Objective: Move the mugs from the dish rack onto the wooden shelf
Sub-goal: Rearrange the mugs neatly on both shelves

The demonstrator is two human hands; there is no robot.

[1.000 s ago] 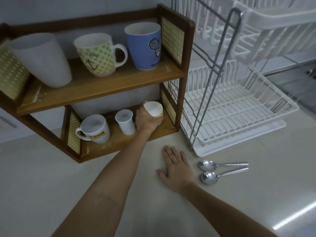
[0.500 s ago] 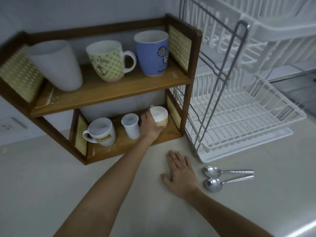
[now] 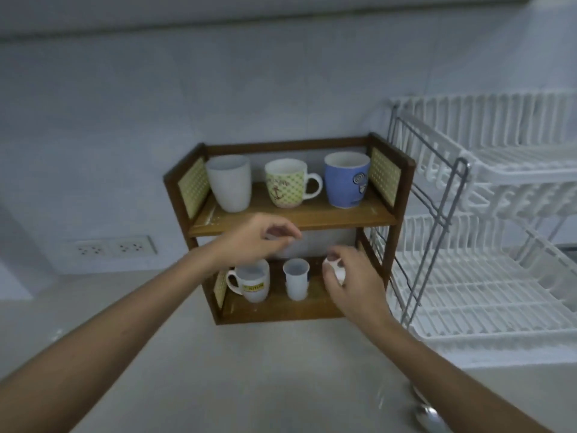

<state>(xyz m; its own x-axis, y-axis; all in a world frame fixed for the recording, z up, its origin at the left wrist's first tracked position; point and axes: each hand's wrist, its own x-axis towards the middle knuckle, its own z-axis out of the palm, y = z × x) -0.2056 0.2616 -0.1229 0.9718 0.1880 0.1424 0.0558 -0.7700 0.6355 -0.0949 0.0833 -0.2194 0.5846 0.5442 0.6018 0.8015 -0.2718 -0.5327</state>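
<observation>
The wooden shelf (image 3: 290, 218) stands on the pale counter (image 3: 218, 370) against the wall, just left of the white two-tier dish rack (image 3: 487, 276). No mugs show on the visible parts of either rack tier.

On the upper board three cups stand upright in a row: a plain white tumbler (image 3: 229, 182) at the left, a green-dotted mug with an anchor (image 3: 285, 183) in the middle with its handle pointing right, and a blue mug (image 3: 346, 179) at the right, close to the shelf's lattice side panel. What is inside them cannot be made out.

On the lower board a white mug with a yellow label (image 3: 251, 281) stands at the left, handle to the left, and a small white cup (image 3: 296, 278) stands beside it, apart from it. Both look empty as far as the blur allows.

The right hand (image 3: 352, 281) is at the right end of the lower board, its fingers curled around a small white mug (image 3: 335, 270) that it mostly hides; whether that mug rests on the board cannot be told.

The left hand (image 3: 259, 242) hovers in front of the gap between the two boards, fingers loosely curved and blurred, holding nothing that can be seen.

A spoon (image 3: 427, 417) lies on the counter at the lower right.
</observation>
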